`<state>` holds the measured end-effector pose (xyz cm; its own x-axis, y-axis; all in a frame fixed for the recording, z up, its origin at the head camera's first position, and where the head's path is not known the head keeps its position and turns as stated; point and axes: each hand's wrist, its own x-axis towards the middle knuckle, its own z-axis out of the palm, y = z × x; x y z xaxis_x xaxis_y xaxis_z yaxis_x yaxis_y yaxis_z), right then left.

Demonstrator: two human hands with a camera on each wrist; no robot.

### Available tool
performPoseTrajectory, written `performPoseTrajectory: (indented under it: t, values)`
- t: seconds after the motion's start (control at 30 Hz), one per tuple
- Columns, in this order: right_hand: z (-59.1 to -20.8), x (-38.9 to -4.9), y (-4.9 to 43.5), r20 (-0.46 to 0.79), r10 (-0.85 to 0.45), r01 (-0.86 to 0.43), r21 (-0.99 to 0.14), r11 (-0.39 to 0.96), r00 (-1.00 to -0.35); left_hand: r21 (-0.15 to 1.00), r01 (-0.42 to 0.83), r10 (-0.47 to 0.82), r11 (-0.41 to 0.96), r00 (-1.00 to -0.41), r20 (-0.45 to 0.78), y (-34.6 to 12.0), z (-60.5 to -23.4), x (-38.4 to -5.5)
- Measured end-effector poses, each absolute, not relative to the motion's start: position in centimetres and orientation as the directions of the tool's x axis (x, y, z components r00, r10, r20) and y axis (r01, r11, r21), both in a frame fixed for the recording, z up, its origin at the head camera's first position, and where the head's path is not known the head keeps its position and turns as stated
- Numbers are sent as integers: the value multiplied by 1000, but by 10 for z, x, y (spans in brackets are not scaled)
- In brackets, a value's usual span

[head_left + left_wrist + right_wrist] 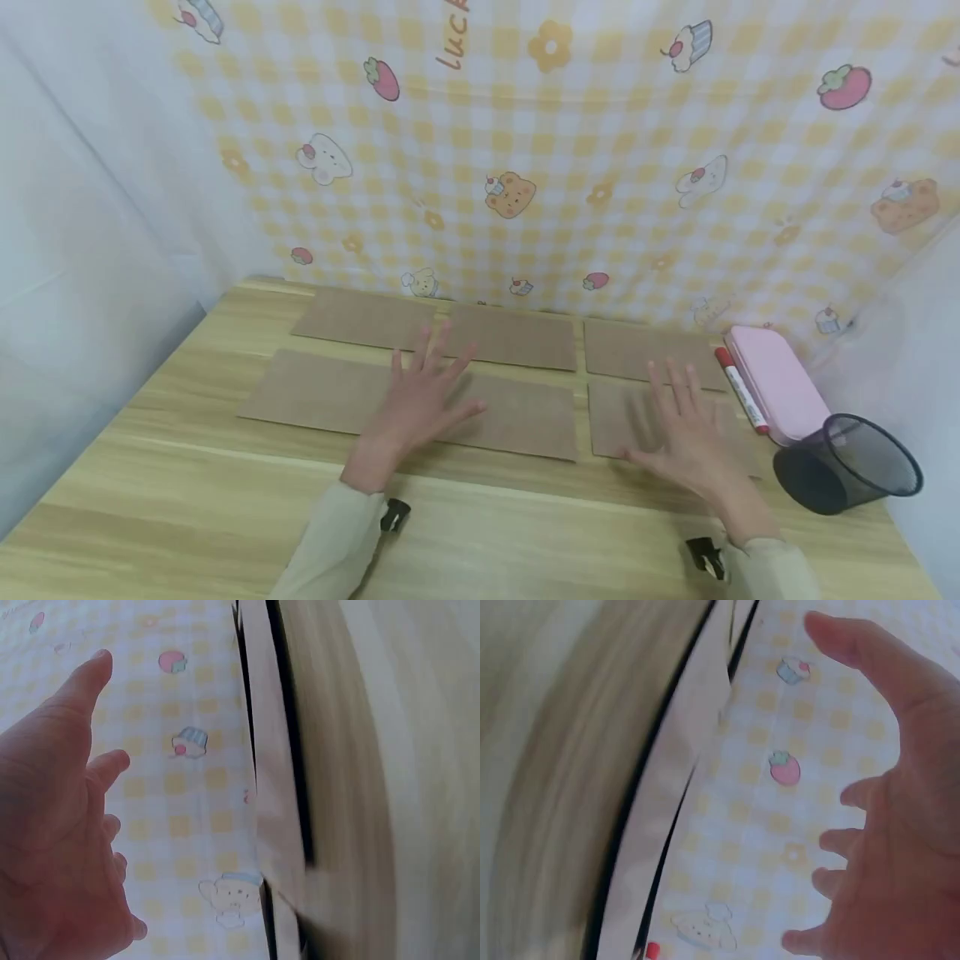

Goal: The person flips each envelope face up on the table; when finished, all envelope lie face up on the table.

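Note:
Brown cardboard pieces lie flat in two rows on the wooden table. My left hand (pixel 420 404), fingers spread, is held over the long front piece (pixel 315 392), its fingertips overlapping the back-left piece (pixel 360 319) and the back-middle piece (pixel 525 337). Above the shorter front-right piece (pixel 611 417), my right hand (pixel 688 442) is spread too, fingertips reaching toward the back-right piece (pixel 622 350). Both wrist views show a gap between the left hand (pixel 60 817) or right hand (pixel 907 795) and the cardboard; neither hand holds anything.
At the right, a red-capped marker (pixel 741 390) lies beside a pink case (pixel 780 383). A black mesh pen holder (pixel 847 467) lies tipped near the table's right edge. A yellow checked cloth (pixel 555 125) hangs behind the wooden table (pixel 187 475), with white cloth (pixel 90 208) at the left.

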<state>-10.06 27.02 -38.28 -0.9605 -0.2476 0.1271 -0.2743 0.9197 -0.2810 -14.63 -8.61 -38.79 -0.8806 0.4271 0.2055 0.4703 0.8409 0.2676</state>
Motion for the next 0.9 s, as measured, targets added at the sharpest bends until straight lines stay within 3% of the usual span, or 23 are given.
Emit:
performPoseTrajectory:
  t: [0.23,0.4,0.53,0.73,0.9]
  values:
    - [-378,-101,298,152,-342,-373,-305,876,-927,295,467,460,834,-883,99,-62,-384,-143]
    - [-371,-95,324,28,-304,-288,-412,864,-952,308,456,484,835,-875,-18,-12,-374,-148]
    - [-373,-89,336,-22,-248,-210,-465,860,-968,457,471,538,754,-843,-20,29,-368,-147]
    - [-374,-88,338,-43,-256,-209,-459,864,-966,611,437,606,660,-791,-89,64,-369,-143]
    - [-375,-89,341,-73,-261,-214,-388,897,-963,533,494,645,687,-752,-134,85,-378,-142]
